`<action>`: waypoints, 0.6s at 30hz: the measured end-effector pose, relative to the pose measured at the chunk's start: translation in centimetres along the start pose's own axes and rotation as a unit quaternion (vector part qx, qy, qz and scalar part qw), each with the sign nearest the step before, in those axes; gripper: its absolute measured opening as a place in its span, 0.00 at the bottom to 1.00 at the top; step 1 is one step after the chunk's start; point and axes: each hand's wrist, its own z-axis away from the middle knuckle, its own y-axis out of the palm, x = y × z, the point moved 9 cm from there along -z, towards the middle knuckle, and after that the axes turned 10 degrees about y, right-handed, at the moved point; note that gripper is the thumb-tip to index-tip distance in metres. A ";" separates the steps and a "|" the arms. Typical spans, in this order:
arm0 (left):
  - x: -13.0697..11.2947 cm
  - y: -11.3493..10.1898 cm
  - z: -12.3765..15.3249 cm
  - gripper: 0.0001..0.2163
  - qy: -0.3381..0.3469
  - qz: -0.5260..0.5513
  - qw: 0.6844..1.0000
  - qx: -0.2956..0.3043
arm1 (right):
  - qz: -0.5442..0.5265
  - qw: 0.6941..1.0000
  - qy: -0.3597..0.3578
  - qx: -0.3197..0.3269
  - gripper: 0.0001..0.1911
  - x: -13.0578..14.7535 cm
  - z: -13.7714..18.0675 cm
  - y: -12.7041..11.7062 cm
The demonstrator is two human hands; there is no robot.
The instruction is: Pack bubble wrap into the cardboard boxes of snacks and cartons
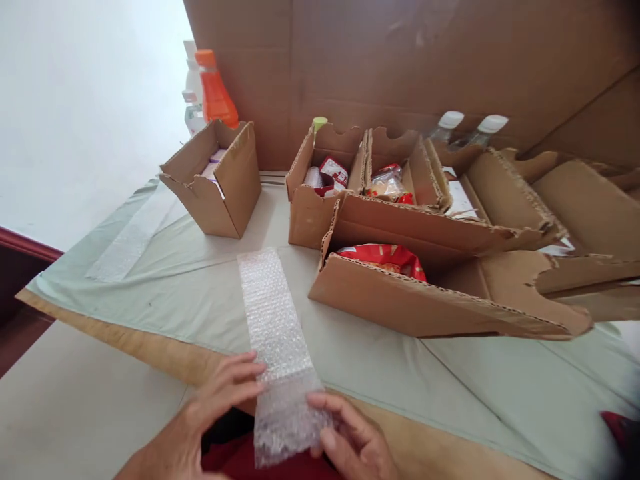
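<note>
A long strip of bubble wrap (275, 313) lies on the cloth in front of me, its near end hanging past the table's front edge. My right hand (353, 437) pinches the right edge of that near end between thumb and fingers. On the other side, my left hand (210, 407) has its fingers stretched out, their tips at the strip's left edge. The near part of the strip looks more see-through than the far part. A second bubble wrap strip (133, 240) lies flat at the left of the table.
A cardboard box (240, 190) with small packs stands at the back left, bottles including an orange bottle (216, 93) behind it. Several joined cardboard bins (315, 217) hold packaged goods. A long front bin (400, 307) holds a red packet (385, 257). Cloth (200, 293) covers the table.
</note>
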 end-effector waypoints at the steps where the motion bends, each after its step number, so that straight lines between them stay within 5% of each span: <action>1: -0.4 0.5 0.6 0.39 -0.009 0.015 1.000 -0.004 | -0.024 1.000 0.009 -0.005 0.27 0.4 -0.5 0.2; 7: 2.5 -0.2 -3.0 0.14 -0.148 0.024 0.982 -0.113 | -0.059 0.993 -0.099 0.024 0.32 4.7 -3.1 1.5; 11: 5.1 -0.8 -4.0 0.19 -0.194 -0.009 0.970 -0.147 | 0.087 0.973 -0.202 -0.066 0.24 5.9 -2.2 -0.1; 13: 5.8 -1.2 -3.8 0.21 -0.203 -0.041 0.966 -0.157 | 0.222 0.928 -0.275 -0.118 0.20 6.8 -1.2 -0.1; 18: 6.4 -1.1 -4.2 0.24 -0.193 -0.098 0.967 -0.137 | 0.505 0.747 -0.404 -0.157 0.27 8.2 -1.6 3.7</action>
